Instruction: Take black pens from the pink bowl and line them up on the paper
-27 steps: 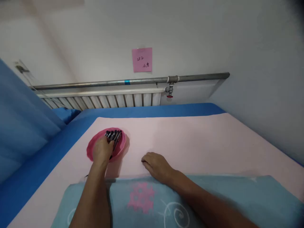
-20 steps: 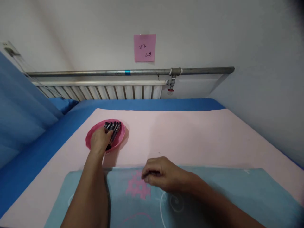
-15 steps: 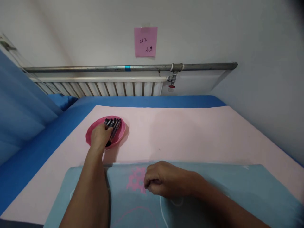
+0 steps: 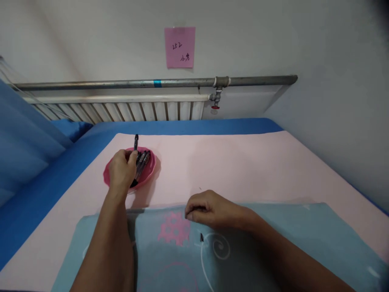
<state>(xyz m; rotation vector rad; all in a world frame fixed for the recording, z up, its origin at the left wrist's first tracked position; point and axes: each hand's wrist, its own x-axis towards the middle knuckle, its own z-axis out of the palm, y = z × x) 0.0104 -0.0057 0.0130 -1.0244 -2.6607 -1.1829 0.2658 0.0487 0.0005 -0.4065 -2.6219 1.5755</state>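
My left hand [image 4: 121, 169] is over a pink dish [image 4: 150, 170] and pinches one black pen [image 4: 136, 142], whose tip sticks up above the dish's far rim. Several more black pens [image 4: 142, 159] lie in the dish. My right hand [image 4: 209, 211] rests with curled fingers on the far edge of a light blue towel [image 4: 273, 243] with a pink flower and white swirls. What the curled fingers hold, if anything, is hidden. A small dark object [image 4: 201, 237] lies on the towel just below that hand.
The towel and dish lie on a pink sheet [image 4: 243, 166] over a blue mattress [image 4: 45, 190]. Behind run a white radiator [image 4: 121, 110], a grey pipe [image 4: 152, 83] with a valve [image 4: 216, 99], and a wall bearing a pink note [image 4: 180, 47]. Blue cloth [image 4: 21, 129] hangs at left.
My left hand has lifted one pen out of the pile in the dish. My right hand drew back from the pink sheet onto the towel. A small dark object now lies below it.
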